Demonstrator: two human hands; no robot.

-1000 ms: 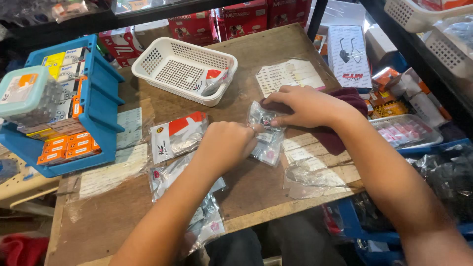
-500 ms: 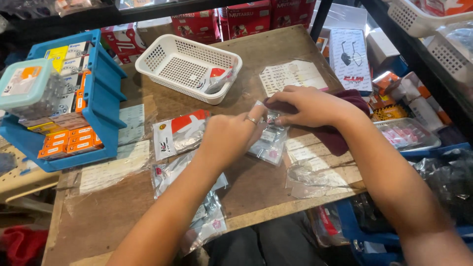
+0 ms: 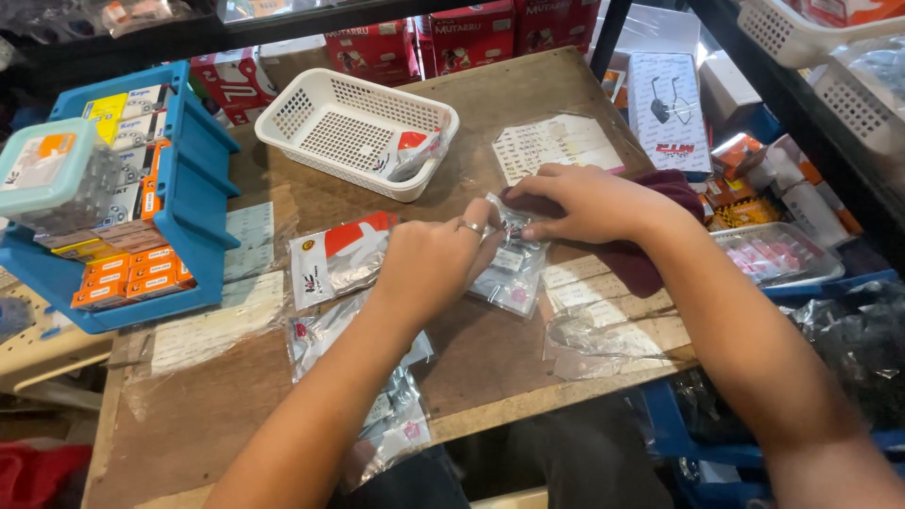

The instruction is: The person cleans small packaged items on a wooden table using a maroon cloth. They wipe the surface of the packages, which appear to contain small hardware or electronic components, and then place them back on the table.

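So the person is working over a wooden table [image 3: 490, 179], both hands meeting in the middle on one small clear plastic packet [image 3: 514, 273]. The left hand [image 3: 434, 264], ring on a finger, is pinching the packet's top edge, and the right hand [image 3: 589, 203] is gripping that same edge from the other side, fingers curled in. Looks to me like they're holding it between both hands so the floppy bag isn't sliding about while they're fiddling with its opening. What's inside is too small to tell.

More packets [image 3: 377, 424] are lying along the near edge, within easy reach, I'd guess. A red-and-white packet [image 3: 335, 254] is sitting just left of the hands, a white basket [image 3: 353, 132] is standing further back with one packet in it, and a blue bin [image 3: 203, 188] of boxes is resting at the far left.
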